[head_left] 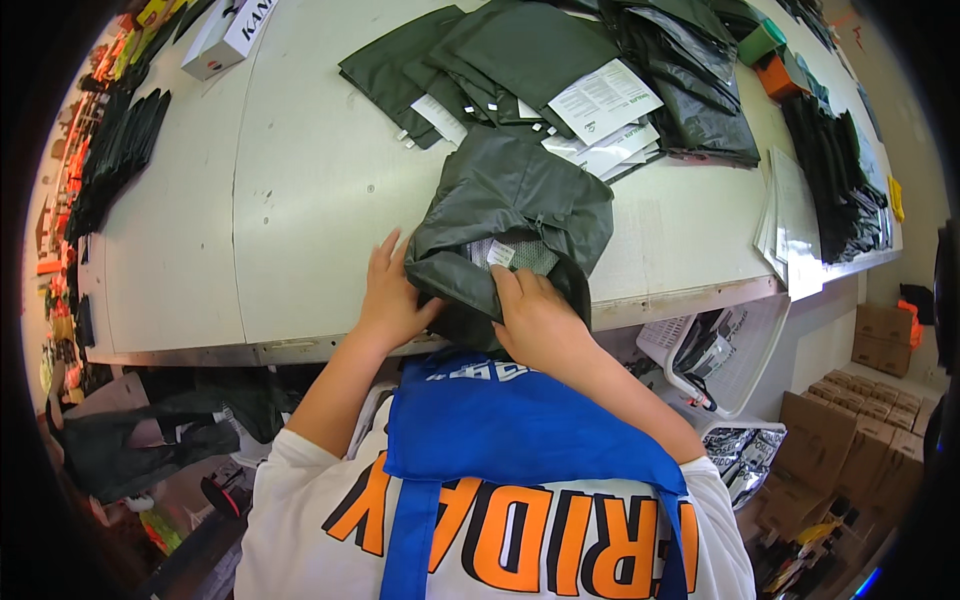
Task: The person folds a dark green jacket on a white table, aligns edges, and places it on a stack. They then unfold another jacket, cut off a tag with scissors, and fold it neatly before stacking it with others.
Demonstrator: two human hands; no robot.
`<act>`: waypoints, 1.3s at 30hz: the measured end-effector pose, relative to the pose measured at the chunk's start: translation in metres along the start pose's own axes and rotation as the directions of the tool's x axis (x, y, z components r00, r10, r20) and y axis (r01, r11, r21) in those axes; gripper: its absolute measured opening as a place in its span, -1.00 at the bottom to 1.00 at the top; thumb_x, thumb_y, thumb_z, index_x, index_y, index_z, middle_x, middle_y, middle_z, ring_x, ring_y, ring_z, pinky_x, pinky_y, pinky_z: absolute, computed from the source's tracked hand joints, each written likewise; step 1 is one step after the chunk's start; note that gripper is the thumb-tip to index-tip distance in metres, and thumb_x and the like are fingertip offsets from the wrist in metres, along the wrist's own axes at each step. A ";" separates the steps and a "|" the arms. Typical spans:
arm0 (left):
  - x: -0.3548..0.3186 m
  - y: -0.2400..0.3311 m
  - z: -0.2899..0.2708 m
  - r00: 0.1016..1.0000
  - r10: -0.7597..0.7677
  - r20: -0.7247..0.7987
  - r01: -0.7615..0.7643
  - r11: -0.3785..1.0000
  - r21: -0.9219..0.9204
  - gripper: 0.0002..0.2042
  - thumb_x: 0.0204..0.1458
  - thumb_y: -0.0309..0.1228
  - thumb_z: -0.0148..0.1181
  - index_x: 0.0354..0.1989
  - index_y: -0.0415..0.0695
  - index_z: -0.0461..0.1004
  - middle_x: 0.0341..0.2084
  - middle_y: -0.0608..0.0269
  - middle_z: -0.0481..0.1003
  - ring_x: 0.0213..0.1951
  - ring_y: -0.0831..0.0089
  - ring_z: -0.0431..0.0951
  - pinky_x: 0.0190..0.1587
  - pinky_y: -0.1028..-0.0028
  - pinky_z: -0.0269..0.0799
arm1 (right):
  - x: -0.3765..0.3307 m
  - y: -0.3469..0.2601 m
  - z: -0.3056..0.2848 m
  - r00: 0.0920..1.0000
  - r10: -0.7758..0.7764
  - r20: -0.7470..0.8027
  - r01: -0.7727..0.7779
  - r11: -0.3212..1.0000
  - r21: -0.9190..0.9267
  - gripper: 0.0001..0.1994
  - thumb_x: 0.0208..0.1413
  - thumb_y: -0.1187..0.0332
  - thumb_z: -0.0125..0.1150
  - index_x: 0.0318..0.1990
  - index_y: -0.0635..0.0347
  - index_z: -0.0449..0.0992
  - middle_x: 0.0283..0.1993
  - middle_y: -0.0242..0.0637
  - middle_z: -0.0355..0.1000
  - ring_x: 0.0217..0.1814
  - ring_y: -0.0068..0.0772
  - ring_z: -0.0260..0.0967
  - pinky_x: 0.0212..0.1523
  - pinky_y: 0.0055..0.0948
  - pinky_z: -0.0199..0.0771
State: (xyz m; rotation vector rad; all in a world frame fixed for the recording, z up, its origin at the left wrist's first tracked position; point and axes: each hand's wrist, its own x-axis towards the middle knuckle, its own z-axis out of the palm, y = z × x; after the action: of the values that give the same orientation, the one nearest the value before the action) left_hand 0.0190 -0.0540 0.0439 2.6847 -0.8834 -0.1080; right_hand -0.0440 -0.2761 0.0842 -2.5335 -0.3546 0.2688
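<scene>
A dark green, coated rainwear garment [515,190] lies bunched at the table's front edge, partly hanging over it. Its opening faces me and shows a grey mesh lining with a small white label [500,254]. My left hand [393,297] is at the garment's left side, fingers stretched up along it and the thumb tucked under the fabric. On the near rim of the opening, my right hand [538,315] is closed, fingers inside and thumb outside, just below the label. Behind lie several folded dark green garments [520,55] with printed white sheets [605,100].
The pale table [300,200] also holds black packed bundles [690,90], a stack of dark folded pieces [835,180], clear plastic bags [795,230] and a white box [228,40]. White baskets [735,350] stand below its right edge, with cardboard boxes [830,450] beyond. Dark fabric [150,440] hangs lower left.
</scene>
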 end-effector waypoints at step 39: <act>0.016 0.084 0.002 0.971 -0.190 -0.144 0.003 0.612 -0.791 -0.77 -0.13 -0.70 0.22 -0.46 -0.15 0.28 -0.31 0.20 0.39 -0.40 0.48 0.36 -0.42 0.51 0.31 | -0.008 0.158 -0.125 0.946 -0.268 0.180 -0.084 0.336 0.938 -0.63 0.10 0.37 0.15 0.04 0.41 0.44 -0.19 -0.07 0.52 -0.18 -0.33 0.50 -0.09 -0.36 0.47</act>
State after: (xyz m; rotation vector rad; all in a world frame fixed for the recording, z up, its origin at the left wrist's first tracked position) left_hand -0.0162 -0.1274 0.0693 1.8431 -0.4466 -0.1787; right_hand 0.0122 -0.4688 0.1001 -1.2547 -0.3188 0.6224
